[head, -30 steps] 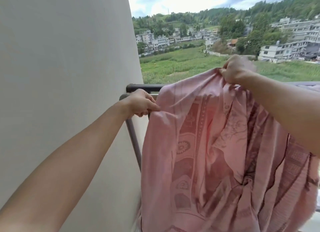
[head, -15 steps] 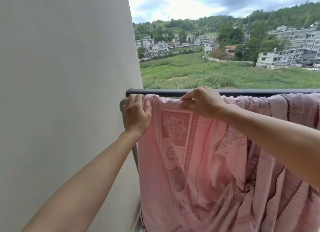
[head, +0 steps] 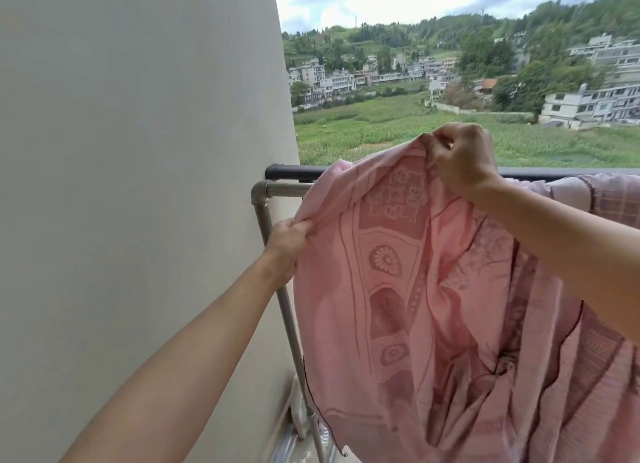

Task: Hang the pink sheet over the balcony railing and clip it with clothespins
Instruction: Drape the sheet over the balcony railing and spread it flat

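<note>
Both hands are on the pink sheet [head: 415, 289] on my feed. I see the left hand [head: 289, 236] low and near the wall [head: 138, 185], its fingers curled round a bunched edge of the cloth, just in front of the upright silver pipe [head: 289, 310]. The right hand [head: 460, 158] is higher, above the dark balcony railing [head: 294, 172], pinching the top edge into a peak between thumb and fingers. Between the two grips the edge sags in a curve. The rest hangs in loose folds on the near side of the railing, its woven flower-and-border pattern facing me. A horizontal silver bar [head: 287, 188] runs just below the dark rail. Farther right a mauve checked cloth [head: 613, 199] lies over the bars — I cannot tell whether it belongs to the same sheet. Beyond the railing lie a green field [head: 381, 127] and pale houses [head: 588, 106].
</note>
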Demonstrator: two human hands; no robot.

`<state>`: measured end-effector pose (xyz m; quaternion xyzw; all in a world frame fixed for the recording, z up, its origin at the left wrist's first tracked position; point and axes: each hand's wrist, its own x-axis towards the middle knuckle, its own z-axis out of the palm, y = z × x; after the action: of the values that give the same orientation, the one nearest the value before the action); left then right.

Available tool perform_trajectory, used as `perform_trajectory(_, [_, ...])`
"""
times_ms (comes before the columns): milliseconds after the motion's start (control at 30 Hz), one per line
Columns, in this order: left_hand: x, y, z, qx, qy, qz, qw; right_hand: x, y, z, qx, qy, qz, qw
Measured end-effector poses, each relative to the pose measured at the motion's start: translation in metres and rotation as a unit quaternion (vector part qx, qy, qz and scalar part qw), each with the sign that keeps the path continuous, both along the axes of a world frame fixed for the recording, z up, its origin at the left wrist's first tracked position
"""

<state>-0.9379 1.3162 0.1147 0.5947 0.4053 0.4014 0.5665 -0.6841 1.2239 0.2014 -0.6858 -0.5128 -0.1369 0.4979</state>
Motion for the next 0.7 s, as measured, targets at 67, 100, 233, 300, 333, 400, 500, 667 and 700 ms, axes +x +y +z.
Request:
perform_trajectory(67, [-0.006, -0.007, 0.020, -0.052, 0.001, -0.083, 0.995, 0.002, -0.001, 0.002, 0.005, 0.016, -0.007, 1.000])
perform_trajectory(100, [-0.009, -0.009, 0.027, -0.063, 0.019, -0.121, 0.990, 0.004, -0.002, 0.002, 0.005, 0.019, -0.010, 1.000])
perform_trajectory(233, [-0.014, -0.021, 0.057, -0.061, 0.009, -0.231, 0.971, 0.012, -0.009, 0.001, 0.001, 0.019, -0.014, 1.000])
perform_trajectory(300, [-0.020, -0.011, 0.072, -0.064, -0.073, -0.182, 0.978, 0.014, -0.012, 0.001, 0.000, 0.023, -0.012, 1.000])
perform_trajectory(333, [-0.024, -0.001, 0.077, -0.062, -0.113, -0.126, 0.984, 0.015, -0.013, 0.001, -0.001, 0.022, -0.015, 1.000])
perform_trajectory(400, [-0.032, 0.016, 0.085, -0.041, -0.136, -0.003, 0.990, 0.016, -0.016, 0.002, 0.005, 0.025, -0.021, 0.999])
perform_trajectory(500, [-0.033, 0.026, 0.094, 0.001, -0.109, 0.078, 0.991, 0.019, -0.020, 0.003, 0.005, 0.033, -0.024, 0.999])
perform_trajectory(667, [-0.021, 0.047, 0.111, 0.228, 0.071, 0.202, 0.950, 0.027, -0.023, 0.016, -0.027, -0.064, -0.138, 0.988])
perform_trajectory(700, [-0.018, 0.049, 0.112, 0.237, 0.122, 0.202, 0.942, 0.028, -0.022, 0.020, -0.046, -0.078, -0.159, 0.983])
